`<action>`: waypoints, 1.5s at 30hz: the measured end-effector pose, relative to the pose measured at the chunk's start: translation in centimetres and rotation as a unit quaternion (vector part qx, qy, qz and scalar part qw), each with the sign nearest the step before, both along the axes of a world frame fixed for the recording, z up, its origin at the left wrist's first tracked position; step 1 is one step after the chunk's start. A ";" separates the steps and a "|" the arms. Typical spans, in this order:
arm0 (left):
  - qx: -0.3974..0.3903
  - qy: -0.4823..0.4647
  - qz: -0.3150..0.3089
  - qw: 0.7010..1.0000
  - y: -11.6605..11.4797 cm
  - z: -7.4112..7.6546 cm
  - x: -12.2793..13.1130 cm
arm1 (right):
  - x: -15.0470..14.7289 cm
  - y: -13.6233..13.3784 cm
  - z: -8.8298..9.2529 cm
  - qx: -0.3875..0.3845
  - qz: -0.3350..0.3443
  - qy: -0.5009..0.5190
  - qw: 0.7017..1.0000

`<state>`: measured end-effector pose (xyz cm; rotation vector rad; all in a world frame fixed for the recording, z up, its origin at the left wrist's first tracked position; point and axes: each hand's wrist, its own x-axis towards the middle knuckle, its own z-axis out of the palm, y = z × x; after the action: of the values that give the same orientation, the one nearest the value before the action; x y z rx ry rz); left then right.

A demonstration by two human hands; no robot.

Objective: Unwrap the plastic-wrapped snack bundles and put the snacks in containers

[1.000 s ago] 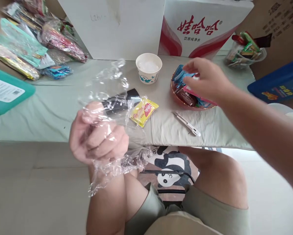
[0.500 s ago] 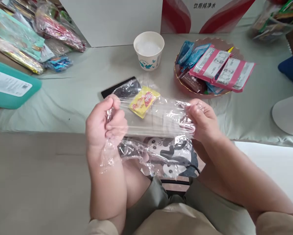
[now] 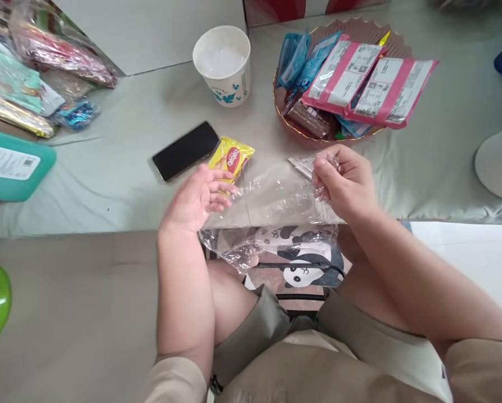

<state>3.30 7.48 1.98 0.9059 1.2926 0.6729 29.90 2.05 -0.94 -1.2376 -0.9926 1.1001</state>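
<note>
Pale cloth covers the desk (image 3: 83,190) in the head view, where a yellow packet (image 3: 233,155) lies. Beside the packet on its left is a black phone (image 3: 186,150); behind the packet stands a paper cup (image 3: 225,73); right of the packet and farther back sits a scalloped bowl (image 3: 397,42) heaped with wrapped packs (image 3: 345,73). Clear plastic film (image 3: 271,201) hangs in front and right of the packet, bunched in the curled fingers of the right hand (image 3: 347,179). Just front-left of the packet, the left hand (image 3: 192,198) has its fingers loosely spread; whether they touch the film is unclear.
</note>
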 end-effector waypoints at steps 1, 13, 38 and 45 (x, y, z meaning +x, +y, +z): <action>0.011 0.031 -0.009 0.999 0.0 -0.1 0.4 | 0.1 0.0 0.0 0.001 0.018 -0.014 1.000; 0.077 0.080 -0.201 0.973 -0.3 0.3 -0.3 | 1.2 0.2 -0.5 -0.014 -0.046 -0.070 0.996; 0.081 -0.037 0.184 0.979 0.4 0.1 -2.7 | -0.1 -1.9 -0.5 -0.035 0.163 -0.015 0.986; 0.130 -0.022 0.199 0.971 0.6 -0.2 -3.7 | -1.0 -1.1 0.0 -0.077 0.069 -0.035 0.994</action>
<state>-0.40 8.06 1.76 0.8405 1.3802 1.1937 28.93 0.96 -0.90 -1.3542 -1.0758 1.2672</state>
